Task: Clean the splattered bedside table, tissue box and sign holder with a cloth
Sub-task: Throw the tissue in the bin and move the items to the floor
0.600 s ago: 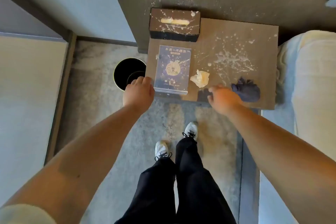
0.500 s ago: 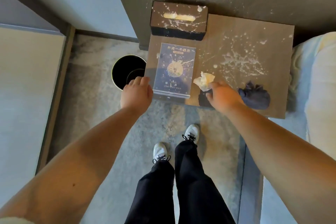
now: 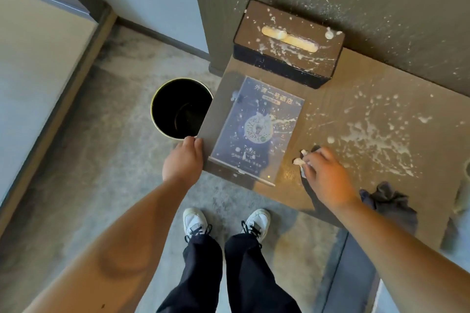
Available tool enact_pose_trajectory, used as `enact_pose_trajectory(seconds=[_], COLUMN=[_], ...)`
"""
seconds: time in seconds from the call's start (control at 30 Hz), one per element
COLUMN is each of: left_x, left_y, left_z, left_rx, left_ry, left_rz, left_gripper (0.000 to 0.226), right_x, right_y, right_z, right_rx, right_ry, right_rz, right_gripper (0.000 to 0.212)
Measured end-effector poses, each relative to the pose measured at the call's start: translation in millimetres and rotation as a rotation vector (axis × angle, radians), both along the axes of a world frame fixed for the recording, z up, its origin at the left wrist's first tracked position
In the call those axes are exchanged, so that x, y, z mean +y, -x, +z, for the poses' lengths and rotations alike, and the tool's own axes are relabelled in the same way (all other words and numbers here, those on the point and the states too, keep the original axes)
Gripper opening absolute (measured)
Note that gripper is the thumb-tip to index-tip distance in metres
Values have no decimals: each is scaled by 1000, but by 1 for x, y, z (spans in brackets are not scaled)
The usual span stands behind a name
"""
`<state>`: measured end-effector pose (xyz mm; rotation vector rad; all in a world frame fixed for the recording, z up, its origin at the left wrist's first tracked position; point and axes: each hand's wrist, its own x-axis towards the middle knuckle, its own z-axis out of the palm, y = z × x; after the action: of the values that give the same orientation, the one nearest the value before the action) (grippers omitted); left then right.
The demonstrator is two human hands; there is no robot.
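**Desk:** Grey mottled carpet, dark wall panel flecked white. What sits on the bedside table (image 3: 381, 99)?

**Photographer:** White splatter covers its wooden top, thickest at the right of centre. A brown tissue box (image 3: 287, 43) stands at the back edge against the wall, streaked with the same white, a pale tissue showing in its slot. Just in front of it a clear sign holder (image 3: 256, 127) leans, carrying a dark blue card with a round printed code, also spotted.

**Desk:** And the hands?

**Photographer:** The person's left hand (image 3: 183, 160) rests at the table's front left corner, thumb on the edge, just beside the sign holder's base; the fingers curl under out of sight, so how they stand cannot be told. The right hand (image 3: 325, 175) is on the tabletop right of the sign holder, fingers pinched around a crumpled white tissue (image 3: 300, 159), of which only scraps show past the fingertips.

**Desk:** Where is the cloth?

**Photographer:** A dark blue cloth (image 3: 389, 201) lies bunched near the table's front edge, right of the right wrist, apart from both hands.

**Desk:** Anything crowding the spot?

**Photographer:** A black round bin (image 3: 162, 99) stands on the floor, tucked against the table's left side. White sneakers (image 3: 195, 221) and black trousers are below, and pale bedding (image 3: 464, 193) touches the frame's right edge
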<state>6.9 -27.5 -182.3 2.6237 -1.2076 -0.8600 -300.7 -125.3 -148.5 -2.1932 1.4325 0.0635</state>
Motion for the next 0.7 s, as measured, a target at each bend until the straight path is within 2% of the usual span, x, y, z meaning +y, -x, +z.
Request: enact_pose_trajectory(seconds=[0.07, 0.17, 0.33, 0.53, 0.7], left_x=[3, 5, 5, 5, 6], left_y=[0, -1, -1, -1, -1], left_z=[-7, -12, -13, -15, -17], left_rx=[-15, -12, -2, -11, -18], left_ry=[56, 104, 130, 125, 138], left_rz=[-1, -6, -16, -28, -38], left_gripper=[40, 43, 43, 39, 40], right_x=[-6, -26, -72, -87, -79], right_y=[-2, -30, -144, -263, -299], right_z=[5, 26, 52, 12, -13], right_rx=[-29, -143, -260, -133, 58], right_ry=[-49, 22, 31, 42, 103], right_rz=[-83, -174, 24, 329, 496], right_gripper=[14, 18, 9, 22, 19])
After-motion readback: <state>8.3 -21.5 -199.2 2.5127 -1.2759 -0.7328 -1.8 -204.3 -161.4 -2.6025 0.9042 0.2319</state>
